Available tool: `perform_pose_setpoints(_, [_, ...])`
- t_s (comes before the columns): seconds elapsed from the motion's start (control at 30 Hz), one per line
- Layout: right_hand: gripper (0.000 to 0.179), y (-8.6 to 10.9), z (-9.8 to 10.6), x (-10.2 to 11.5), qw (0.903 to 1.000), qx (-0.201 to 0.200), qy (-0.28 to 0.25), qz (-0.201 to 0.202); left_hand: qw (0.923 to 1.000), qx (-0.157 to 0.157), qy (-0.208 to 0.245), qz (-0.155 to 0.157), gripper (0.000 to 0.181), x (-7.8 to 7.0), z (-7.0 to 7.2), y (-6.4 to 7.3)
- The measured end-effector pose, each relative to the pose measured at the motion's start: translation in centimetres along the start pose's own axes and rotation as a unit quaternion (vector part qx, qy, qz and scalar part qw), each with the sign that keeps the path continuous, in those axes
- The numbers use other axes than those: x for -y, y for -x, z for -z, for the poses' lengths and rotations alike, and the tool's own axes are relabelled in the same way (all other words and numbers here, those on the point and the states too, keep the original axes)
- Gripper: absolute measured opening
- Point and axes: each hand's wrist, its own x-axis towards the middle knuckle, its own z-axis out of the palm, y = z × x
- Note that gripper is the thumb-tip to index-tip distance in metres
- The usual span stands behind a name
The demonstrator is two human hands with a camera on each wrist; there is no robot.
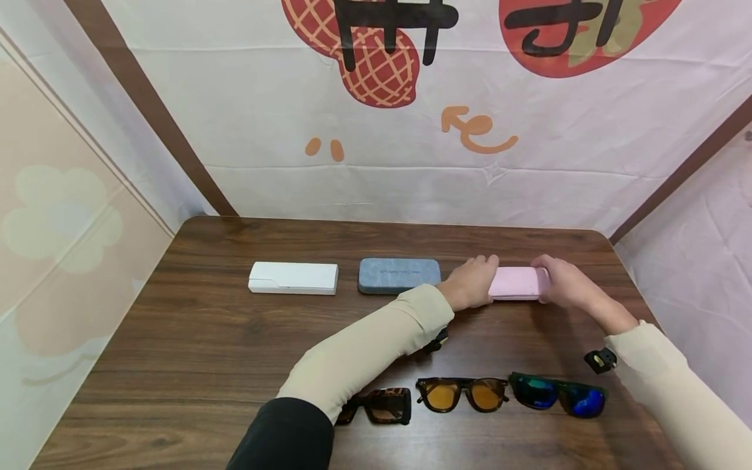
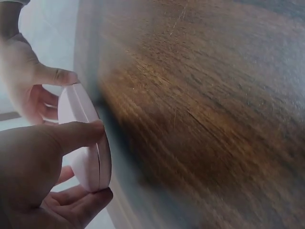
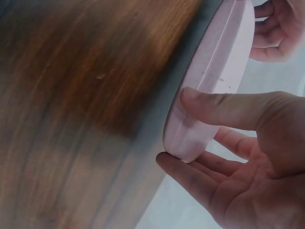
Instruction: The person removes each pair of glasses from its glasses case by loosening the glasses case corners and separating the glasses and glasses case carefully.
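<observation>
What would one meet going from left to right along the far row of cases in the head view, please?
White case → grey-blue case → left hand → pink case, held at both ends → right hand.

counter [image 1: 205,352]: dark wood | far row: white case [image 1: 293,278], grey case [image 1: 399,275], pink case [image 1: 516,283] | near row: three sunglasses [image 1: 461,394]

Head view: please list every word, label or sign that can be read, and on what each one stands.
Grey case: a line of small embossed letters on the lid, too small to read.
Backdrop cloth: large black characters, cut off at the top edge, not readable.
White case, pink case, sunglasses: no text.
</observation>
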Motion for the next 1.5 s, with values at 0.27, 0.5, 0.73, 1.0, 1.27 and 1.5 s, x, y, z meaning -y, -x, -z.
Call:
perform_pose_setpoints(0.27, [0.057,0.2,-0.7,-0.5,0.9999,0.005,-0.007,-0.013,1.0,0.007,0.001,-0.003,0.059,-0.1,-0.5,0.0])
perform_pose_setpoints(0.5, [0.057,0.2,-1.0,-0.4,0.9999,-0.004,-0.004,-0.01,0.9999,0.007,0.007,-0.008,0.057,0.1,-0.6,0.1])
perform_pose_setpoints(0.73, [0.062,0.2,-1.1,-0.2,0.9998,0.006,0.007,-0.017,0.9999,0.004,0.009,-0.008,0.057,0.2,-0.5,0.2])
perform_pose_setpoints(1.0, [0.064,0.1,-1.1,-0.3,0.9994,0.021,0.011,-0.025,0.9999,0.005,-0.002,-0.009,0.057,0.1,-0.5,0.1])
perform_pose_setpoints(1.27, [0.064,-0.1,-1.1,-0.3,0.9995,0.022,0.021,-0.009,0.9998,0.006,-0.013,-0.012,0.058,0.2,-0.7,-0.1])
perform_pose_setpoints(1.5, [0.064,-0.2,-1.1,-0.4,0.9991,0.03,0.029,0.0,0.9997,0.01,-0.017,-0.012,0.059,0.2,-0.8,-0.3])
